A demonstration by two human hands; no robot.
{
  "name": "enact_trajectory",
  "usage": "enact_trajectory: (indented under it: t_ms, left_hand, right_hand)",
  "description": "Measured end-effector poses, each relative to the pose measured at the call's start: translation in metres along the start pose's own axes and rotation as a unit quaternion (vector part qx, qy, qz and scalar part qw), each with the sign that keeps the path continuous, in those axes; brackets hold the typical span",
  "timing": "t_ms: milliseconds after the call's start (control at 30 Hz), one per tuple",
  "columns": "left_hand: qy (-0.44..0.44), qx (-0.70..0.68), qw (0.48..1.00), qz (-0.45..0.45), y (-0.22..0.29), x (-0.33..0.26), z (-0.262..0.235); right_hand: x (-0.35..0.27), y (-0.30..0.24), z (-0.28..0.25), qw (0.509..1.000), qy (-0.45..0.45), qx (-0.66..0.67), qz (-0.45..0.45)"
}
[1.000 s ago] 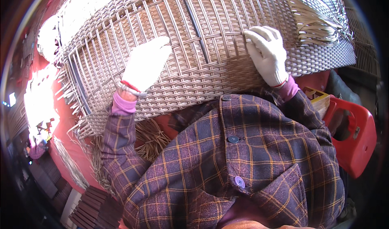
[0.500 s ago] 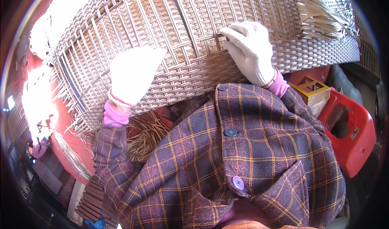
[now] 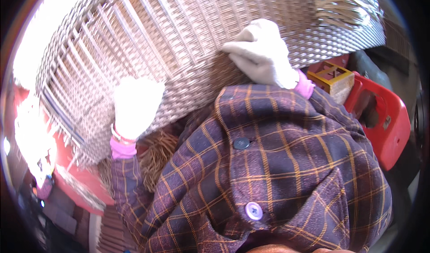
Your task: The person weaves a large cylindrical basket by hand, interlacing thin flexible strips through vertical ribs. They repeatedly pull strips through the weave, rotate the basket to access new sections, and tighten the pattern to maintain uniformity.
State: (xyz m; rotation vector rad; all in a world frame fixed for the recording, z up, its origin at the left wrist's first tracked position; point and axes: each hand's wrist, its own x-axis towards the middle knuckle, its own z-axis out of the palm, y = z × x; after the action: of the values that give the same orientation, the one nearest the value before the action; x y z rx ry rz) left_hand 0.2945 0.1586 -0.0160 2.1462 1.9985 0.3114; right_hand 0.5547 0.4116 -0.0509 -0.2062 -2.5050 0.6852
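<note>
A large brown-grey wicker panel (image 3: 188,80) of flat woven strands lies across in front of me, with long parallel strands crossing its upper part. My right hand (image 3: 262,56), in a white knitted glove, rests at the weave with thumb and fingers pressed together. Whatever is between those fingertips is too blurred to make out. Further left and nearer, my left hand (image 3: 136,107), also in a white glove, lies against the panel. Glare washes out its fingers, so their shape is hidden.
A bundle of loose strands (image 3: 340,4) sticks out at the panel's far right. Below it stand a yellow-edged wooden stool (image 3: 333,80) and a red plastic stool (image 3: 385,123). More loose strands (image 3: 156,156) hang beneath the panel by my left forearm. Strong glare covers the left side.
The view has turned slightly and blurred. In the picture, my left hand sits lower and my right hand a little further left. The right fingers look more closed together.
</note>
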Motion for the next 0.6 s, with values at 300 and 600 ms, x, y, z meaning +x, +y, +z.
enact_trajectory:
  t_ms: [300,600]
  left_hand:
    - [0.040,-0.068,0.996,-0.036,0.008,0.013,-0.002]
    - [0.076,-0.056,0.995,-0.033,0.005,0.008,0.005]
  right_hand:
    - [-0.016,-0.001,-0.020,0.997,0.072,-0.034,-0.015]
    - [-0.043,0.027,-0.068,0.972,-0.045,-0.212,0.089]
